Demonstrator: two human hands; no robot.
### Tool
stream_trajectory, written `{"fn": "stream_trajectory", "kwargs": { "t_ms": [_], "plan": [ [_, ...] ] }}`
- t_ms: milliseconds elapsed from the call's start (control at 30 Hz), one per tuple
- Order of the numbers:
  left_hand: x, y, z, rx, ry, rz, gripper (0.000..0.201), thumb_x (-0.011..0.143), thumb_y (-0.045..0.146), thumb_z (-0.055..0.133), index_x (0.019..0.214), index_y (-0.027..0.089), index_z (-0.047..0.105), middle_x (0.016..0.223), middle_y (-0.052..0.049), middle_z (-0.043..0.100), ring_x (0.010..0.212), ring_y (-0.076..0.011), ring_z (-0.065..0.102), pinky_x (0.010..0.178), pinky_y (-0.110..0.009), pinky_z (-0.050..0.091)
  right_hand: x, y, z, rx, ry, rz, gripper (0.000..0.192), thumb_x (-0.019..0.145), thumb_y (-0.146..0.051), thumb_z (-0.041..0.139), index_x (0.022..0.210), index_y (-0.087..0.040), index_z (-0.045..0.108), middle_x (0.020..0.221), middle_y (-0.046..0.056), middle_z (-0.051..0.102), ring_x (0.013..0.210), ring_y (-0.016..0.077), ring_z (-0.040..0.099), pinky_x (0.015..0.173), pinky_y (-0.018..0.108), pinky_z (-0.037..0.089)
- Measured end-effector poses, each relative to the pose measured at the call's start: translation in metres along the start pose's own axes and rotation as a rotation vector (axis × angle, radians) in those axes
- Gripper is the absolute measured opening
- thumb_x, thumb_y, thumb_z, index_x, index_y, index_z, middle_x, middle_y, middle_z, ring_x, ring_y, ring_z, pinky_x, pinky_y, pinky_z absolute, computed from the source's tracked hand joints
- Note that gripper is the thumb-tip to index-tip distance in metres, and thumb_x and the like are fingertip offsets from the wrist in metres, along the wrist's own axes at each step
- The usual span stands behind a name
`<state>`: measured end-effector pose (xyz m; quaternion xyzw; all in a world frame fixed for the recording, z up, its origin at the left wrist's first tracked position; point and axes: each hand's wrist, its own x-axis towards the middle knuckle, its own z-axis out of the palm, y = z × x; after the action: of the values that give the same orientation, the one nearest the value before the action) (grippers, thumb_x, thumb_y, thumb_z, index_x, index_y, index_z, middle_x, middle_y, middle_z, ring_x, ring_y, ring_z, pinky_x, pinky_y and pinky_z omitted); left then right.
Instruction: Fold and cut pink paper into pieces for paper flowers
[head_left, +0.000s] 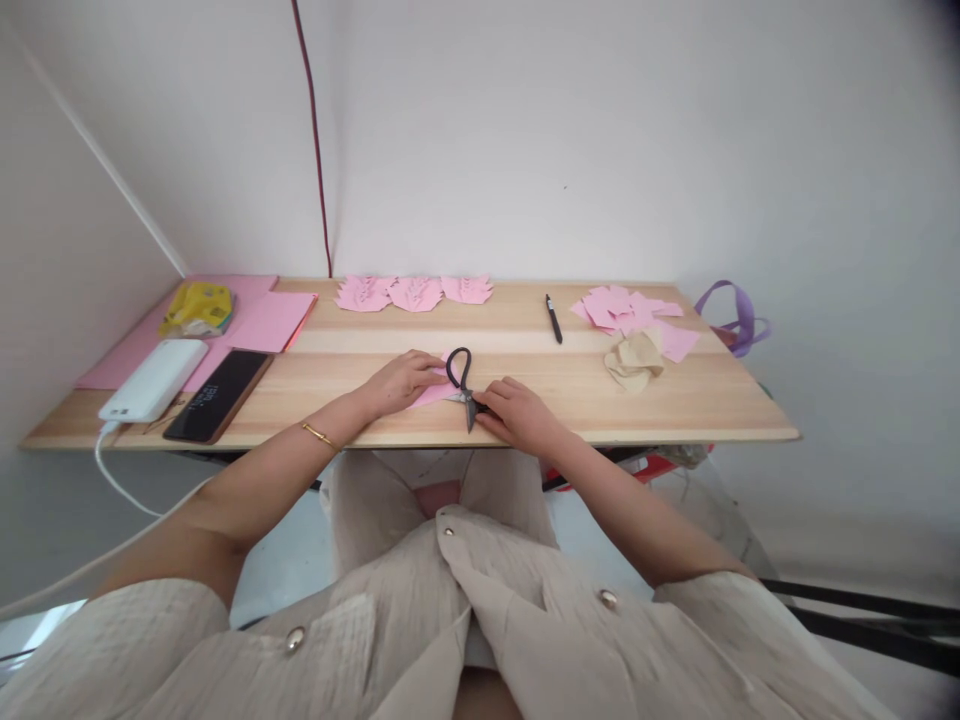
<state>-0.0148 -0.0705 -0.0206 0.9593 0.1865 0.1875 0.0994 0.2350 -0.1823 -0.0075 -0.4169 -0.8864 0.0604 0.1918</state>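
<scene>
On the wooden tabletop three folded pink pieces lie in a row at the far edge, one black pen beside them, and a heap of pink scraps with crumpled beige paper to the right. A phone and a white power bank rest at the left. The black scissors lie at the near edge (handles pointing away) on one pink paper. The left hand presses this paper, fingers together; the right hand touches the blades, though whether its fingers grip them I cannot tell.

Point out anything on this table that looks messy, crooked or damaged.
Only the crumpled tan paper stands out, lying wadded against the loose pile of pink scraps at the table's far right. Nothing looks spilled or broken.
</scene>
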Motion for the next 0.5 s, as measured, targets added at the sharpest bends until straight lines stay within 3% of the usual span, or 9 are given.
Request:
{"fn": "stream_trajectory", "kwargs": {
  "t_ms": [200, 500],
  "plan": [
    [0.000, 0.002, -0.001, -0.023, -0.009, -0.010, 0.032, 0.090, 0.021, 0.037, 0.111, 0.020, 0.061, 0.119, -0.012, 0.059, 0.113, -0.0212, 0.051, 0.097, -0.042, 0.039, -0.002, -0.001, 0.001, 0.008, -0.014, 0.005, 0.028, 0.091, -0.031, 0.042, 0.109, -0.015, 0.057, 0.093, 0.013, 0.058, 0.088, 0.0230, 0.048, 0.083, 0.038, 0.041],
    [-0.001, 0.010, -0.005, -0.082, 0.012, -0.167, 0.029, 0.088, 0.025, 0.041, 0.113, 0.016, 0.051, 0.115, -0.013, 0.059, 0.108, -0.0217, 0.052, 0.095, -0.041, 0.040, 0.000, -0.001, 0.002, 0.009, 0.002, 0.017, 0.029, 0.091, -0.032, 0.043, 0.111, -0.016, 0.057, 0.094, 0.012, 0.057, 0.088, 0.0228, 0.048, 0.083, 0.038, 0.040]
  ]
}}
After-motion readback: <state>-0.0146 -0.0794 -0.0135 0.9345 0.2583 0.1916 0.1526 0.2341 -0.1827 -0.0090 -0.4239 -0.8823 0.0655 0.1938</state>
